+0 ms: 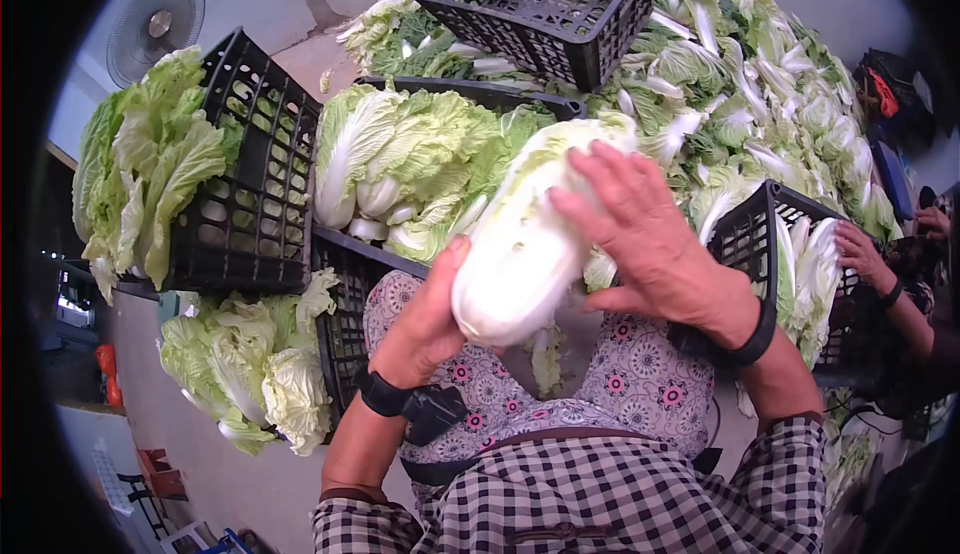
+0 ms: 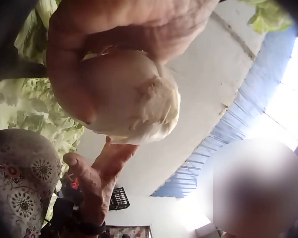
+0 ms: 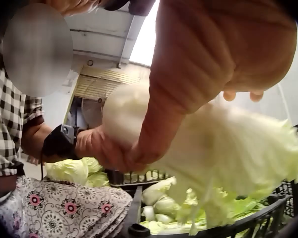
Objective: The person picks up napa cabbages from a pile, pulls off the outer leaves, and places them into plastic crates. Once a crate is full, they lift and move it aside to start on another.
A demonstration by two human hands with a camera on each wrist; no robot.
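Note:
A pale napa cabbage [image 1: 520, 254] is held above the lap, its white base toward the body and its leafy end pointing away. The left hand [image 1: 425, 319] grips it near the base, thumb along the side; in the left wrist view the fingers of that hand [image 2: 72, 64] curl round the cabbage [image 2: 134, 99]. Over the leafy end, the right hand [image 1: 660, 244] has its fingers spread, the fingertips at or just above the leaves. In the right wrist view the right hand [image 3: 213, 59] lies over the cabbage [image 3: 213, 144]; exact contact is unclear.
A black crate [image 1: 375, 244] of cabbages stands in front, another crate [image 1: 250, 174] at the left, an upper crate [image 1: 540, 4] behind. Heaped leaves [image 1: 760, 84] fill the back right. Another person's hand [image 1: 865, 259] touches cabbage in the right crate [image 1: 745, 244].

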